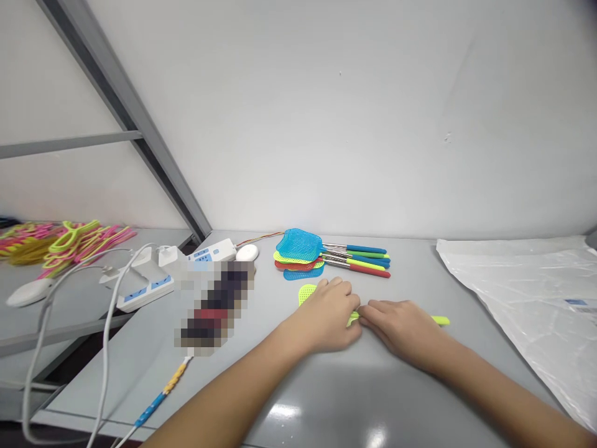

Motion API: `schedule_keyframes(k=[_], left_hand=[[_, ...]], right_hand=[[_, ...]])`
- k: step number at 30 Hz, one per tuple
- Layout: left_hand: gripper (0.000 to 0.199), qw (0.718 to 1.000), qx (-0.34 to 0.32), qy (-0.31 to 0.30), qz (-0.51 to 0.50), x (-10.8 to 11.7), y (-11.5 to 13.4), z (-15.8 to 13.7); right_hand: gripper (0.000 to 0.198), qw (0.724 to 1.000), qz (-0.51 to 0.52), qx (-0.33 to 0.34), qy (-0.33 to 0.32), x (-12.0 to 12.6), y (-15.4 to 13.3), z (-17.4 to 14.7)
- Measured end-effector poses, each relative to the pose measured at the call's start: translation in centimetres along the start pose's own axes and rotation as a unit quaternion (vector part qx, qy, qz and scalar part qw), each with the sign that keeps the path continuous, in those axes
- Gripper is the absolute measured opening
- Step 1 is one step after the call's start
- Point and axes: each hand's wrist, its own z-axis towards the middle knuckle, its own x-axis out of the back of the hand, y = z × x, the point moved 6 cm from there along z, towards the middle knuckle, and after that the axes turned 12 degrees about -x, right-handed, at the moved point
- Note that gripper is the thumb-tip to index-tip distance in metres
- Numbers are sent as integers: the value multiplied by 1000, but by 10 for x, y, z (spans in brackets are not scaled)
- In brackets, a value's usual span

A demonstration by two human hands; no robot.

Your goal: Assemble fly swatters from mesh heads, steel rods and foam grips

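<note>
A yellow-green fly swatter [306, 293] lies low over the grey table, its mesh head on the left and its handle end poking out on the right. My left hand [332, 316] is closed over the head and the part where it meets the shaft. Fingers pressed together, my right hand [398, 325] grips the swatter just beside the left, covering most of the shaft. Behind my hands is a stack of fly swatters [299, 245] in blue, yellow-green and red, with metal shafts and coloured handles pointing right.
A clear plastic bag [527, 292] spreads over the table's right side. On the left are white power strips [148, 292], a looping white cable [108, 317], a round white device [247, 252] and a pixelated object [217, 308]. Pink and yellow cords [77, 246] lie beyond the metal frame [125, 118].
</note>
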Motion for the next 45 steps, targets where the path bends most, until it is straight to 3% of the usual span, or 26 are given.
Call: schedule_keyframes(k=[6, 9, 12, 15, 18, 22, 28, 31, 38, 45], left_hand=[[20, 1000, -1, -27, -15, 9, 1, -1], [24, 990, 31, -100, -97, 8, -6, -7], [27, 956, 69, -200, -201, 6, -11, -15], [28, 931, 80, -243, -260, 9, -10, -18], [30, 946, 82, -223, -223, 12, -8, -16], [29, 990, 47, -117, -69, 21, 0, -12], [25, 998, 9, -49, 44, 33, 9, -9], [26, 998, 11, -48, 36, 35, 9, -8], [26, 989, 38, -113, -81, 23, -10, -16], [21, 990, 55, -116, -63, 29, -21, -20]], right_hand=[[23, 999, 34, 13, 8, 11, 0, -1], [22, 999, 29, 36, 26, 12, -7, -2], [19, 996, 11, 64, 58, 14, -16, -4], [20, 992, -6, 88, 94, 18, -19, -6], [21, 989, -22, 102, 109, 21, -18, -7], [20, 989, -22, 96, 111, 22, -12, -8], [22, 993, 15, 59, 101, 25, -8, -6], [24, 994, 27, 49, 97, 26, -8, -4], [24, 997, 1, 42, 71, 23, -5, -1], [29, 1000, -12, -7, 27, 20, 16, -1]])
